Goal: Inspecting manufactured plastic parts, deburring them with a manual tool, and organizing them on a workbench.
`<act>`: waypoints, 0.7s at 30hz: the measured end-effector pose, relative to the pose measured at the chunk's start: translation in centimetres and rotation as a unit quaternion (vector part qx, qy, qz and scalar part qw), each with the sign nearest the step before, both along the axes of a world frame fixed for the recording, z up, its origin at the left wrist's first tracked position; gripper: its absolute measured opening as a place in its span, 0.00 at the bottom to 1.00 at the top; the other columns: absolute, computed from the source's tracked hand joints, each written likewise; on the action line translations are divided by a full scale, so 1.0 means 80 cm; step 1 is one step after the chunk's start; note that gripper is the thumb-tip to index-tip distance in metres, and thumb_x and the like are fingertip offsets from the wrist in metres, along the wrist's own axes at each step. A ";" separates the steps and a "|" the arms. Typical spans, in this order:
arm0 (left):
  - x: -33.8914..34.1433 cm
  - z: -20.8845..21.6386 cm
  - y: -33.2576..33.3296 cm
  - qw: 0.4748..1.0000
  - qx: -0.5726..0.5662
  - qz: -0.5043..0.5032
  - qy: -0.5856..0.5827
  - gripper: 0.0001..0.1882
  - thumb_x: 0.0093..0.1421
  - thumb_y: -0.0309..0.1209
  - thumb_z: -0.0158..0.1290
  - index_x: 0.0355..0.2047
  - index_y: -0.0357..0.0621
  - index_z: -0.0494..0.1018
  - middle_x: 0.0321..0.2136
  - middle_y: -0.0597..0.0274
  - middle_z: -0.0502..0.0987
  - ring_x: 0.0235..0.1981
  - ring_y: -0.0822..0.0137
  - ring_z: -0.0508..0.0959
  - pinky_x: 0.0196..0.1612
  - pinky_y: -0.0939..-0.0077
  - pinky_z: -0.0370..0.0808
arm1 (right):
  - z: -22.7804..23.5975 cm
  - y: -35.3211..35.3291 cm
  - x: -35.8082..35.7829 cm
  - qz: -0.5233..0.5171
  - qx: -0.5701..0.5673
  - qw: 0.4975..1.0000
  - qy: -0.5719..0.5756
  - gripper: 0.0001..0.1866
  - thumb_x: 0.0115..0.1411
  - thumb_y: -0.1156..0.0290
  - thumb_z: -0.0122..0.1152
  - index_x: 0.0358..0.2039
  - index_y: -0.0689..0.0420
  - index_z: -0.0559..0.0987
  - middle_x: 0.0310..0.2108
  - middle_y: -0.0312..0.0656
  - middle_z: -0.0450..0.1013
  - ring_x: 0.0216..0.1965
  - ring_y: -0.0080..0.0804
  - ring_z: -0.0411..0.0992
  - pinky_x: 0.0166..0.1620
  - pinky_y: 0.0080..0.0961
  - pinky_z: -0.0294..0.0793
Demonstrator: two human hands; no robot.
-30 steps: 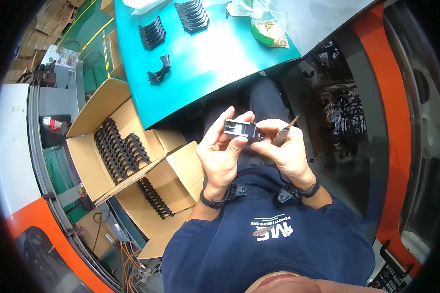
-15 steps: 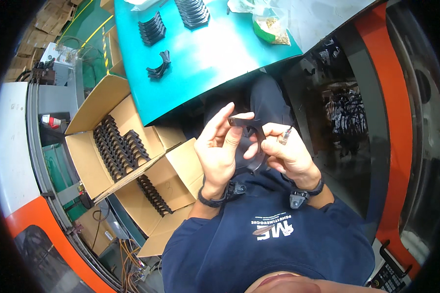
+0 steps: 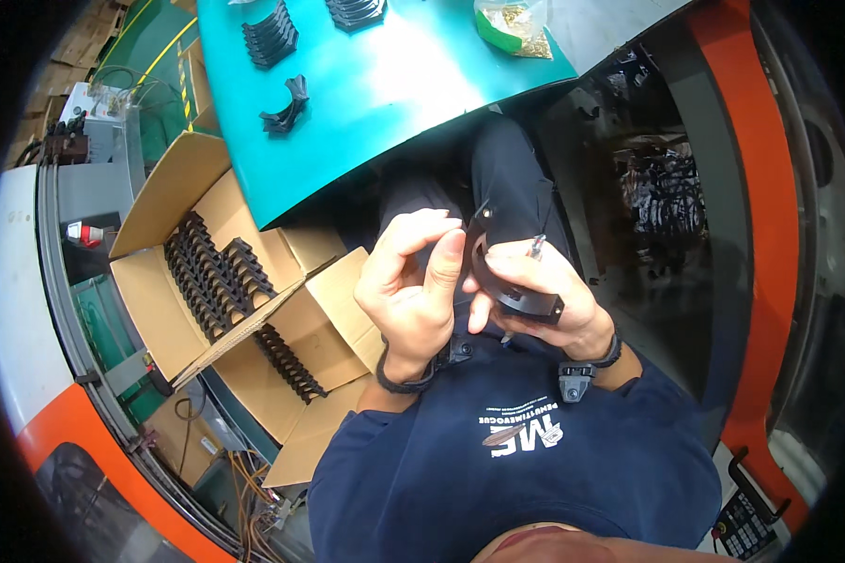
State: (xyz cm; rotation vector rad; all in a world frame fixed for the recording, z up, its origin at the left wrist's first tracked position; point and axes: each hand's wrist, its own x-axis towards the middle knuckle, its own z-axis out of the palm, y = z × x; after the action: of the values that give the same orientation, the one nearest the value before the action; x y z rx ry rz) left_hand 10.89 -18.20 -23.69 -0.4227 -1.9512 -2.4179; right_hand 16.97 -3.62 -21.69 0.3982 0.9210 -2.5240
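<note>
My right hand (image 3: pixel 559 296) is closed round a black curved plastic part (image 3: pixel 521 298), an arc with small holes at its ends. A thin, partly clear tool (image 3: pixel 537 247) also sticks up from behind the fingers of that hand; its kind cannot be made out. My left hand (image 3: pixel 408 286) is beside the part and apart from it. Its thumb and forefinger come together in a pinch, and whatever lies between them, if anything, is too small to name. Both hands are above my lap.
On the green-topped table (image 3: pixel 347 141) lie a single curved black part (image 3: pixel 286 105), stacked black parts (image 3: pixel 270 38) and a bag of small brass-coloured pieces (image 3: pixel 516 30). Left of me, an open cardboard box (image 3: pixel 150 291) holds rows of black parts. Orange machine frames (image 3: pixel 765 235) flank me.
My left hand has let go of the curved part and drawn away. The right hand has turned the part, so its arc now slants down to the right.
</note>
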 end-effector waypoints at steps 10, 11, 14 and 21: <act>-0.001 -0.005 0.000 0.997 -0.059 0.014 0.054 0.09 0.54 0.21 0.62 0.36 0.32 0.76 0.35 0.54 0.78 0.33 0.67 0.77 0.40 0.76 0.73 | 0.008 -0.009 -0.004 -0.065 0.174 0.982 0.020 0.12 0.65 0.68 0.54 0.34 0.64 0.81 0.23 0.40 0.78 0.25 0.19 0.73 0.30 0.16 0.68; 0.000 -0.006 0.000 0.996 -0.066 0.012 0.051 0.09 0.55 0.21 0.61 0.36 0.32 0.76 0.35 0.53 0.77 0.33 0.67 0.77 0.40 0.76 0.73 | 0.007 -0.010 -0.004 -0.068 0.181 0.981 0.022 0.12 0.65 0.68 0.54 0.34 0.64 0.81 0.23 0.40 0.78 0.23 0.18 0.72 0.28 0.14 0.68; -0.002 -0.015 -0.001 0.999 -0.039 -0.008 -0.017 0.10 0.57 0.21 0.59 0.40 0.33 0.75 0.38 0.53 0.77 0.34 0.68 0.77 0.42 0.75 0.73 | -0.010 -0.007 -0.002 -0.064 0.151 0.986 -0.004 0.13 0.65 0.66 0.53 0.34 0.63 0.81 0.23 0.39 0.78 0.17 0.13 0.68 0.20 0.11 0.62; -0.049 -0.084 -0.015 0.982 -0.174 0.013 -0.075 0.13 0.66 0.30 0.50 0.46 0.34 0.74 0.41 0.58 0.78 0.44 0.70 0.76 0.51 0.77 0.71 | -0.131 0.031 -0.015 -0.107 0.212 0.963 -0.129 0.13 0.64 0.65 0.52 0.29 0.60 0.79 0.23 0.39 0.78 0.12 0.15 0.59 0.15 0.14 0.55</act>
State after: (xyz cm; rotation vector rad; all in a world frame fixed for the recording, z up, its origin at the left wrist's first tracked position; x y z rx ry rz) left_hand 6.96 -19.37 -30.42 -0.2175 -2.4372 -2.1481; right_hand 15.75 -1.16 -32.14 0.9800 1.3727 -2.3648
